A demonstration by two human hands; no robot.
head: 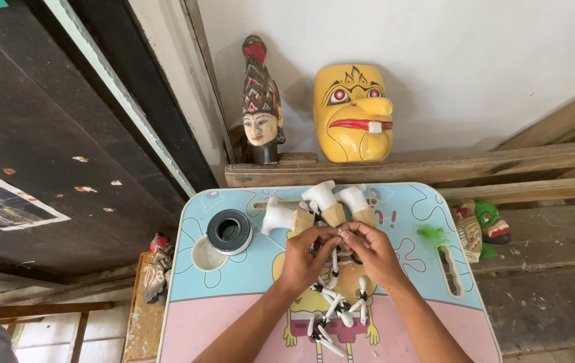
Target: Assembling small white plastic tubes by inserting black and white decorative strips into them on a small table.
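My left hand point(303, 257) and my right hand point(370, 250) meet over the small blue-and-pink cartoon table point(247, 282), fingertips pinched together on the top end of a string of white tooth-shaped beads with black spacers point(336, 310). The string trails down between my wrists to the table's near part. Just beyond my fingers lie three white-painted wooden pieces with bare wood bases point(319, 204).
A black-and-grey tape roll point(229, 230) sits beside a round cup recess point(204, 255) at the table's left. A yellow wooden mask point(353, 113) and a painted carved head point(261, 101) stand on a plank behind. Small painted figures point(481, 227) lie right; another point(156, 265) left.
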